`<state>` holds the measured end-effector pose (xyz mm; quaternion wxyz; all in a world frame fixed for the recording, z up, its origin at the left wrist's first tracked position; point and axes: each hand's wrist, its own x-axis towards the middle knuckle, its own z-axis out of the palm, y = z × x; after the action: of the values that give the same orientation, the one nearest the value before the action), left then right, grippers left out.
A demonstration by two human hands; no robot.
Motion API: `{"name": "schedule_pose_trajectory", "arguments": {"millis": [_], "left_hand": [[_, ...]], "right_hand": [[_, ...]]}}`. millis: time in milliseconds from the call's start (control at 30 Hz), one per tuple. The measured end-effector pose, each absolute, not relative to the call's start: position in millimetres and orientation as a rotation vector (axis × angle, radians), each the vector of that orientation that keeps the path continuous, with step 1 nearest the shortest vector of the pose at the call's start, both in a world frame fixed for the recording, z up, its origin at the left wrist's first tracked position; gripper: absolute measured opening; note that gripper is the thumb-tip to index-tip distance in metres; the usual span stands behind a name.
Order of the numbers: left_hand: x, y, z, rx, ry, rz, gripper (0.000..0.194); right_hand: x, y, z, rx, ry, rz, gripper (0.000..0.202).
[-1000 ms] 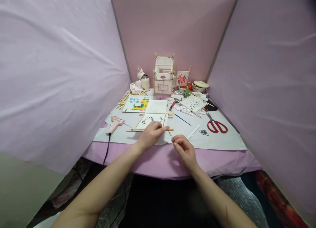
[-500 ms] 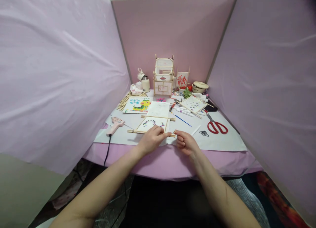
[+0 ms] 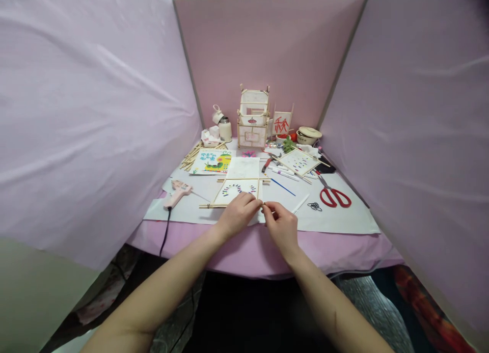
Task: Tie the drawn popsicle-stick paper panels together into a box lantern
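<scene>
A stick frame (image 3: 217, 194) with a white sheet bearing small coloured marks lies near the table's front edge. My left hand (image 3: 240, 213) is closed on the frame's near right part and hides some of it. Right beside it, my right hand (image 3: 280, 221) pinches at the right end of the near sticks, its fingertips meeting those of my left hand. Whatever is between the right fingertips is too small to make out. Behind the frame lies a blank white sheet (image 3: 244, 168).
A pink glue gun (image 3: 178, 192) lies left, its cord over the edge. Red-handled scissors (image 3: 335, 196) and black bands (image 3: 315, 206) lie right. Behind are a picture card (image 3: 212, 162), a second frame (image 3: 300, 161), a stick structure (image 3: 252, 131) and a lidded bowl (image 3: 308, 135).
My right hand has moved left and turned inward, so its fingertips now meet my left hand at the stick ends. My left hand has barely shifted.
</scene>
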<state>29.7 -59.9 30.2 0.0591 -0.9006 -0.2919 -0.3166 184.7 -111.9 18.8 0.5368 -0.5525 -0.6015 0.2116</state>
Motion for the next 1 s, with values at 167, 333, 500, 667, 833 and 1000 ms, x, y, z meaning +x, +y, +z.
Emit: {"name": "schedule_pose_trajectory", "arguments": {"millis": [167, 333, 500, 667, 833, 1000], "left_hand": [[23.7, -56.7, 31.4, -2.720, -0.906, -0.941, 0.024], [21.7, -56.3, 28.7, -2.724, -0.923, -0.911, 0.028], [23.3, -60.7, 29.9, -2.731, -0.941, -0.872, 0.027], [23.9, -64.5, 30.7, -2.724, -0.966, -0.868, 0.027], [24.2, -63.6, 20.6, -2.701, -0.986, -0.907, 0.026], [21.5, -80.0, 12.3, -2.636, -1.152, -1.054, 0.019]], "right_hand": [[184.4, -137.0, -2.0, -1.110, -1.186, 0.913, 0.029], [197.4, -138.9, -13.2, -1.083, -0.965, 1.101, 0.025], [212.9, -107.8, -0.3, -1.151, -1.204, 0.894, 0.028], [208.5, -96.4, 4.8, -1.135, -1.193, 1.010, 0.024], [208.1, -96.9, 0.3, -1.096, -1.169, 1.100, 0.030], [212.5, -89.7, 0.2, -1.100, -1.221, 1.239, 0.033]]}}
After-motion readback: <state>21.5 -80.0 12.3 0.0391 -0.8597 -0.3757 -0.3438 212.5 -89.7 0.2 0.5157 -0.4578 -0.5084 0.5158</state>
